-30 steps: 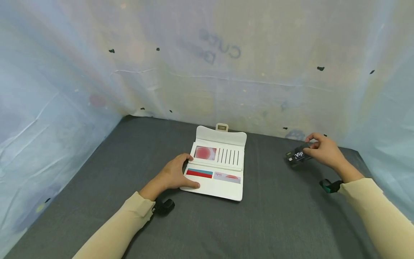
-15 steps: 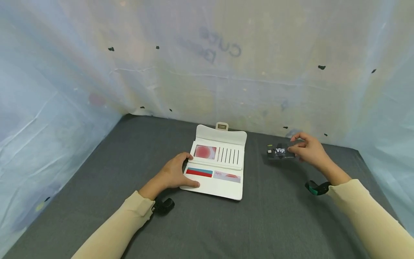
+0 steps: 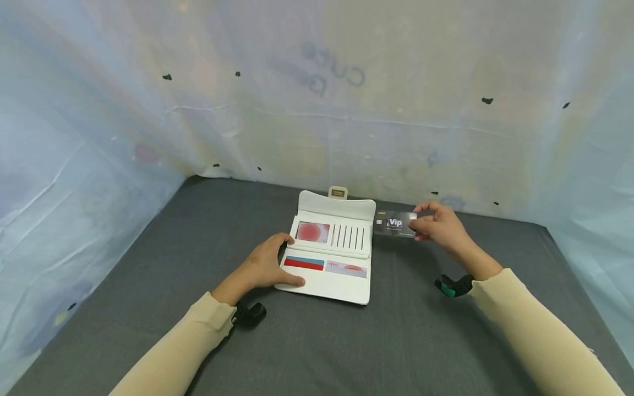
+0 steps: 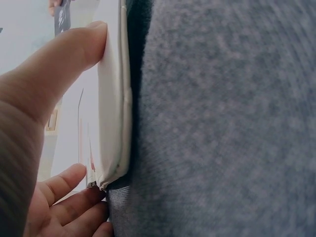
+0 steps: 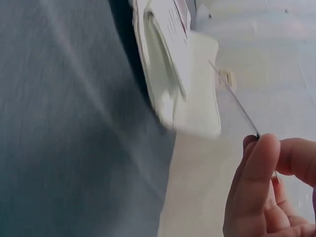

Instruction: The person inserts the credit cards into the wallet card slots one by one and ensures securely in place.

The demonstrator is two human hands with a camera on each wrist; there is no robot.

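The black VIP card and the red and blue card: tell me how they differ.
The black VIP card is dark with white lettering; the red and blue card is brightly striped. The VIP card is pinched in the right hand, held above the cloth beside the white wallet; the striped card sits tucked in a lower wallet pocket, partly hidden, near the left hand. Both look like similar flat rectangular cards.

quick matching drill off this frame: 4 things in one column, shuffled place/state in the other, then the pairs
Things:
1. wallet
2. black card
3. red-and-blue card
4. left hand

Places or states:
A. tucked in the wallet's lower left slot
B. lying open on the grey table
C. resting on the wallet's left edge
D. pinched in the right hand, at the wallet's right side

Pairs: 1-B, 2-D, 3-A, 4-C
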